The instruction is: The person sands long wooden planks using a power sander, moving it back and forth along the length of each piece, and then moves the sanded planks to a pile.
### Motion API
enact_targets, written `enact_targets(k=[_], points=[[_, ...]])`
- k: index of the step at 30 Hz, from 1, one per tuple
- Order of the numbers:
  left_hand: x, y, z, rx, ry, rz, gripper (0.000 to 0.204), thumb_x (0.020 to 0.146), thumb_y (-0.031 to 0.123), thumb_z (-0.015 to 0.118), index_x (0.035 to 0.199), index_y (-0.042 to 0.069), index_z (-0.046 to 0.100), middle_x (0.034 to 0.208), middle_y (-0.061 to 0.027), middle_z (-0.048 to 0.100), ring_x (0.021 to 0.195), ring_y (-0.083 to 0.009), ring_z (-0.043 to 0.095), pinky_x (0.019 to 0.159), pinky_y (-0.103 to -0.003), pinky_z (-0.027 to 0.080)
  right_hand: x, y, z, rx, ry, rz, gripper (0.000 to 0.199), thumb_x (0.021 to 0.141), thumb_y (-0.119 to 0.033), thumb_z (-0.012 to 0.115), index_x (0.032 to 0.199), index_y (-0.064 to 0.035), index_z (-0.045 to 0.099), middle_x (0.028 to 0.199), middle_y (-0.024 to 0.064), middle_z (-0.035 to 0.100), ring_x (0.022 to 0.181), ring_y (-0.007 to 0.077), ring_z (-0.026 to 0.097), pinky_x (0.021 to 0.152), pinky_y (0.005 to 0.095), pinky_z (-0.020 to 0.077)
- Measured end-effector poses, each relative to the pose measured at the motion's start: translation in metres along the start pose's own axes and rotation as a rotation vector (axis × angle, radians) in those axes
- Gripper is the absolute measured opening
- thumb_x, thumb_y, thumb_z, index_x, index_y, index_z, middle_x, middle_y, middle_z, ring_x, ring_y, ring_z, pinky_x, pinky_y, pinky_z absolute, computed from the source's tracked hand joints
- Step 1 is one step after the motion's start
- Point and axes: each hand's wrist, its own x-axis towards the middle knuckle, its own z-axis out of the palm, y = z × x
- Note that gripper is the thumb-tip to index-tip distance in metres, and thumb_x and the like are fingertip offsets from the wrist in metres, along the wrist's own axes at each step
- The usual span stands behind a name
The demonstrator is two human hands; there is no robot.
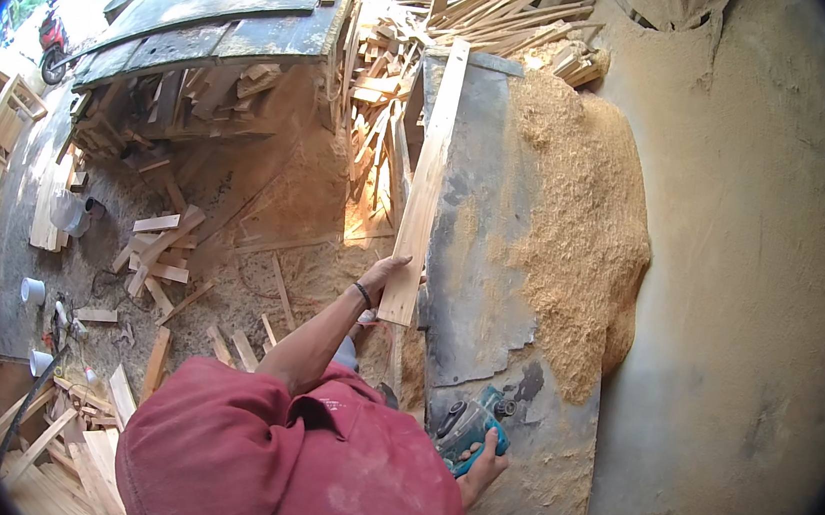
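1. The long, pale plank [429,179] runs along the left edge of the gray bench [477,264]. Its far end is by the bench's far left corner. Its near end is beside the bench's left edge. I can't tell how much of the plank rests on the bench.

2. The left hand [386,273], left of the bench, holds the plank close to its near end. The thumb lies on top, and fingertips peek out past the other edge. The grip is narrow, just as thick as the plank.

3. The right hand [483,469], over the near part of the bench, is wrapped around the handle of a teal power tool [470,429]. The fingers are curled in. I can't tell if a finger is on a switch.

4. To do this well, I think the plank should sit flat and steady on the bench. A wobbly plank could slip.

5. It seems wise to keep the left fingers well away from the tool's underside.

6. The big sawdust pile [581,235] covers the bench's right side. Dust under the plank might make it rock, so a cleaner spot seems better.
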Motion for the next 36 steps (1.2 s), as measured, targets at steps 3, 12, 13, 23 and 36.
enact_targets(k=[3, 12, 13, 23, 36], points=[[-0.003, -0.007, -0.003, 0.024, -0.011, -0.040, 0.044, 0.094, 0.037, 0.062, 0.119, 0.001, 0.058, 0.103, -0.0175, 0.072, 0.083, -0.0245, 0.072, 0.072, -0.039, 0.061, 0.001, 0.008, -0.004, 0.022, 0.008, -0.009, 0.031, 0.091, -0.028, 0.068, 0.090, 0.0028, 0.060, 0.062, 0.0044, 0.052, 0.044, 0.0122, 0.047, 0.037, 0.0282, 0.0380], [0.065, -0.080, -0.021, 0.586, 0.270, 0.131, 0.038, 0.090, 0.027, 0.071, 0.114, 0.000, 0.059, 0.095, -0.0140, 0.069, 0.087, -0.0246, 0.069, 0.072, -0.043, 0.058, 0.005, 0.019, -0.011, 0.002, 0.013, 0.023, 0.033, 0.092, -0.032, 0.068, 0.081, -0.0031, 0.058, 0.062, 0.0036, 0.052, 0.044, 0.0132, 0.048, 0.038, 0.0301, 0.0380], [0.072, -0.091, -0.018, 0.626, 0.293, 0.122, 0.037, 0.090, 0.026, 0.072, 0.113, 0.000, 0.059, 0.094, -0.0140, 0.068, 0.088, -0.0253, 0.069, 0.072, -0.044, 0.058, 0.007, 0.019, -0.012, -0.011, 0.011, 0.021, 0.033, 0.092, -0.032, 0.068, 0.081, -0.0030, 0.058, 0.062, 0.0038, 0.052, 0.044, 0.0133, 0.048, 0.038, 0.0302, 0.0381], [0.073, -0.126, 0.056, 1.419, 0.104, -0.475, 0.050, 0.090, 0.046, 0.059, 0.102, -0.001, 0.071, 0.089, -0.0185, 0.074, 0.072, -0.0261, 0.073, 0.064, -0.038, 0.060, 0.004, 0.015, -0.014, -0.034, 0.004, 0.018, 0.029, 0.091, -0.027, 0.071, 0.086, -0.0006, 0.059, 0.061, 0.0039, 0.053, 0.044, 0.0128, 0.048, 0.039, 0.0304, 0.0392], [0.054, -0.067, -0.074, 1.419, 0.254, 0.163, 0.031, 0.089, 0.029, 0.059, 0.104, 0.004, 0.070, 0.095, -0.0171, 0.073, 0.089, -0.0308, 0.071, 0.081, -0.039, 0.055, 0.014, 0.015, -0.003, -0.146, -0.055, 0.074, 0.033, 0.090, -0.032, 0.071, 0.078, -0.0043, 0.057, 0.058, 0.0024, 0.051, 0.043, 0.0116, 0.048, 0.039, 0.0284, 0.0364]])
